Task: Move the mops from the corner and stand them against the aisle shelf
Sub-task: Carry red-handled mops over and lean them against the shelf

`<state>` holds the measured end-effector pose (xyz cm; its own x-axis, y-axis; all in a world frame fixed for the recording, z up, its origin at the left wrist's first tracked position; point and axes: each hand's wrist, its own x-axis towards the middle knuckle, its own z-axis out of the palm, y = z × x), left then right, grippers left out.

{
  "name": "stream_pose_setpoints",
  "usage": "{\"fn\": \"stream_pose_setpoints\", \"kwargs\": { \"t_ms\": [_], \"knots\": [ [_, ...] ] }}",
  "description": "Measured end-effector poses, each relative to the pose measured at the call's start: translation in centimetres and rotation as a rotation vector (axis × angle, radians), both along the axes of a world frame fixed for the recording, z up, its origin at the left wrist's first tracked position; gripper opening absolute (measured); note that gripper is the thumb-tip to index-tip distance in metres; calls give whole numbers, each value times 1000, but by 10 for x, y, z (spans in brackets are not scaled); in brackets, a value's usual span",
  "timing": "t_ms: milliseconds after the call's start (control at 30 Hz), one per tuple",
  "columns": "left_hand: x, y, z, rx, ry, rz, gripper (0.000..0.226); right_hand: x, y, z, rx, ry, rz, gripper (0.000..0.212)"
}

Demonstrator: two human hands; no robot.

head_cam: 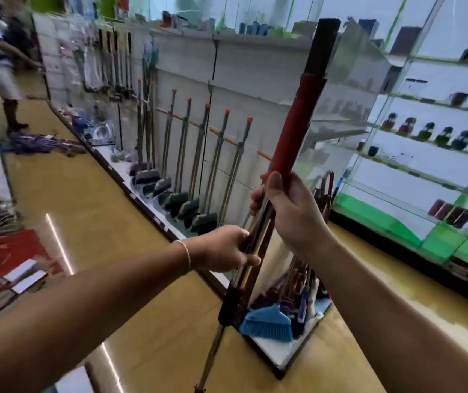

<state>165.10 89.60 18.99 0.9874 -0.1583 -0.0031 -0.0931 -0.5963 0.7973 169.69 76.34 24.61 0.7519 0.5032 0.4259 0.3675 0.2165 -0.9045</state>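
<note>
With the right hand [292, 211] and left hand [224, 248] both clamped round the bundled red-gripped, metal-shafted mop handles [292, 143], keep them upright and carry them to the white aisle shelf [255, 69].

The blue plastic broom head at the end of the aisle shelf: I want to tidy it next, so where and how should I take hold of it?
The blue plastic broom head sits low on the white shelf base, bristles fanned toward the floor. Probably best to grip the narrow neck at its top, reaching down from above on the open aisle side, with your fingers wrapped round it. Its handle is hidden among the crowded poles behind.
</note>
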Motion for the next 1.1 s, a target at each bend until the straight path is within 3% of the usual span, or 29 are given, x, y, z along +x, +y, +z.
{"fn": "stream_pose_setpoints", "kwargs": {
  "t_ms": [133,333,700,1100],
  "knots": [
    [44,25,3,-19,11,62,3,47,25,8,-10,7,86,42],
    [102,72,3,-15,-31,169,10,109,79,14,-9,39,113,21],
    [220,204,-20,-34,5,229,15,224,217,-4,-37,60,138,32],
    [306,343,-2,-35,52,276,16,321,361,9,-17,-6,235,33]
  ]
}}
